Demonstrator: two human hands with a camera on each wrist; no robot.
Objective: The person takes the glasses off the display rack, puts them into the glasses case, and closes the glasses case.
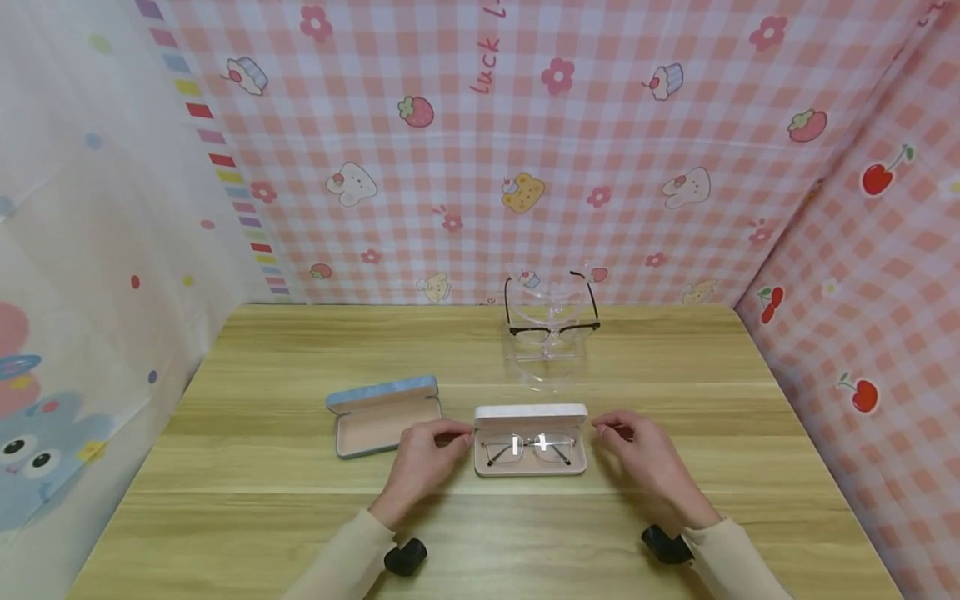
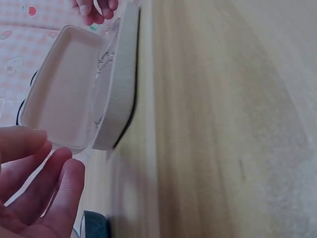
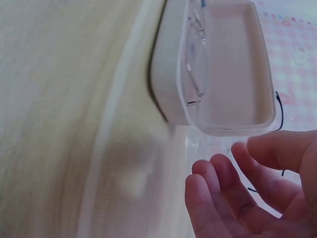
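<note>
White case (image 1: 530,473) sits near middle of worktop (image 1: 240,467), lid up on far side. Folded glasses (image 1: 529,442) lie inside. Left hand (image 1: 429,454) at left end, right hand (image 1: 641,446) at right end. Fingers of both loose, a bit spread, pinching nothing; cannot tell if tips touch case. Best way, seems: same soft push from both ends, case flat, go slow. Fingers off lenses. If lid moves, folded arms must sit below rim. Mind blue case (image 1: 386,421) close by on left.
</note>
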